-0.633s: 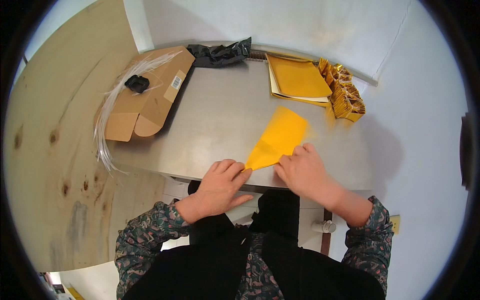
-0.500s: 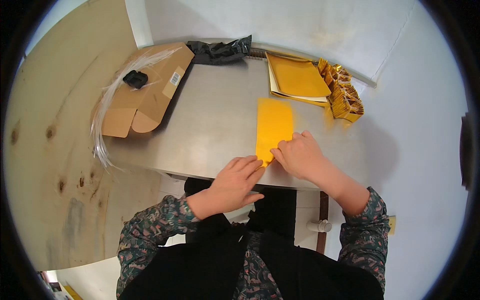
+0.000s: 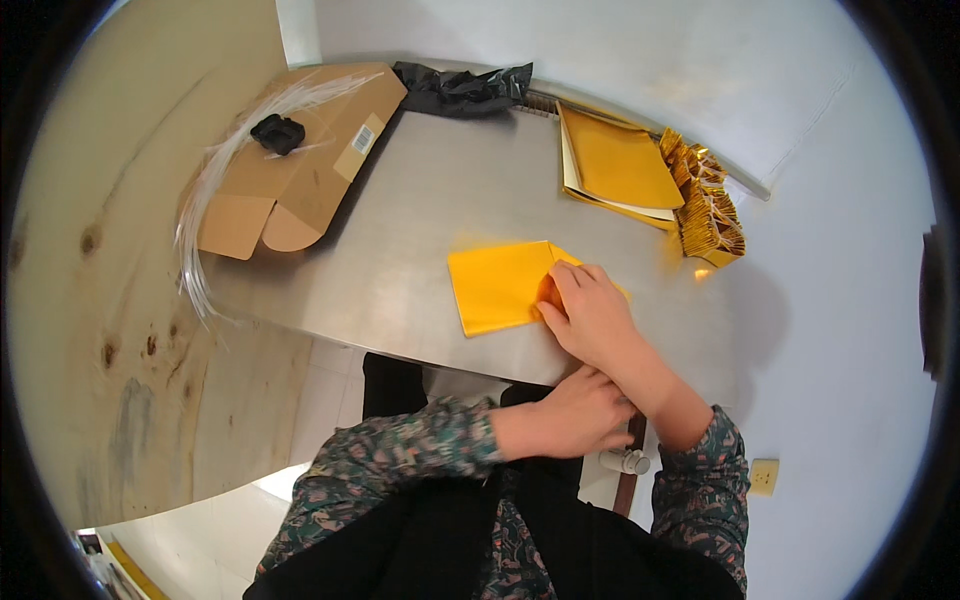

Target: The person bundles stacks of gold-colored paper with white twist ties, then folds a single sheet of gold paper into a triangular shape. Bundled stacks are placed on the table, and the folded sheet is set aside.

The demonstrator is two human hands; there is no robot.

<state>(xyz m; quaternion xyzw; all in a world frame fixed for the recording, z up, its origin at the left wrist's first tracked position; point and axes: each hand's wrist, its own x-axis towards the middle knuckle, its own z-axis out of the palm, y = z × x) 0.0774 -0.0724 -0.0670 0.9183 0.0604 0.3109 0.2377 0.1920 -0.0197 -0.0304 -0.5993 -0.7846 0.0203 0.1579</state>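
A sheet of gold paper [image 3: 500, 288] lies crosswise on the metal table, with a folded, pointed part at its right end. My right hand [image 3: 592, 312] is closed on that end, thumb and fingers bent against the paper. My left hand [image 3: 575, 412] is at the table's front edge, off the paper, right by my right wrist. Blur and the right forearm hide part of its fingers, so I cannot make out whether it is open or closed.
On the left, a brown cardboard box [image 3: 310, 180] carries white plastic strands [image 3: 200, 215] and a small black object [image 3: 278, 134]. A black plastic bag [image 3: 465, 92] lies at the back. A gold paper stack [image 3: 625, 160] and folded gold pieces [image 3: 712, 215] sit at the back right.
The gold paper has turned from lengthwise to crosswise, its free end now pointing left. My left hand has let go of it and moved right, toward my right wrist.
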